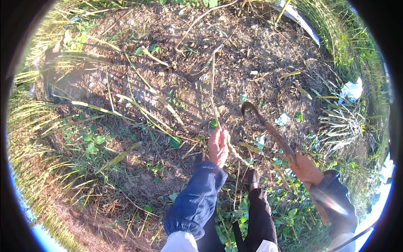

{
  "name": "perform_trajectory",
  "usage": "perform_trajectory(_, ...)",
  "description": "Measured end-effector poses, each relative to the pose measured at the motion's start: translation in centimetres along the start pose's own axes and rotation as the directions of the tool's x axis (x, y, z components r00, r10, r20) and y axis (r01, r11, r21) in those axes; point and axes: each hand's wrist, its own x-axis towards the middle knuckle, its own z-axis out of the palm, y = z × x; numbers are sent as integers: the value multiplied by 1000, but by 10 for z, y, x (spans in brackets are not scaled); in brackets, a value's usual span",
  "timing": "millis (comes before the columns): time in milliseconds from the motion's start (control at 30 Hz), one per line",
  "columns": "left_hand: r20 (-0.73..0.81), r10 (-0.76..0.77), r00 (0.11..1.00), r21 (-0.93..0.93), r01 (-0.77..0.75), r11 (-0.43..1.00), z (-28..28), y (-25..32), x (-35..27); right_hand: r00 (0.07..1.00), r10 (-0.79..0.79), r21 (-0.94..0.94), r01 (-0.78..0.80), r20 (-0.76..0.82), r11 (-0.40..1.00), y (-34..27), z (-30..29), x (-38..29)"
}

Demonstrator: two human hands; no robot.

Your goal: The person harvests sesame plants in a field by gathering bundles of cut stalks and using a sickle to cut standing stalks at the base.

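My left hand (218, 147) is closed around a dry plant stalk (212, 80), which runs up and away from my fingers over the soil. A paler, leafy-looking strand hangs down to the right from the same hand. In my right hand (304, 168) is the wooden handle of a hooked tool (278, 137), which looks like a sickle. Its dark curved head (250, 108) points away from me, just above or on the ground; I cannot tell which. The handle's lower end shows beside my right forearm.
Dry litter covers the soil (267, 69), with cut stalks (151, 116) lying to the left. Green leafy plants (289, 217) grow around my shoe (252, 178). Tall grass (34, 126) borders the left side. White plastic scraps (352, 89) lie at the right.
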Motion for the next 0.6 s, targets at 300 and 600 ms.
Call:
perform_trajectory(300,74,79,994,214,-93,972,13,251,-52,972,9,391,87,-236,916,-60,6,-131)
perform_trajectory(600,12,489,872,173,-484,858,10,504,-37,947,169,487,-16,-272,873,-83,3,-227)
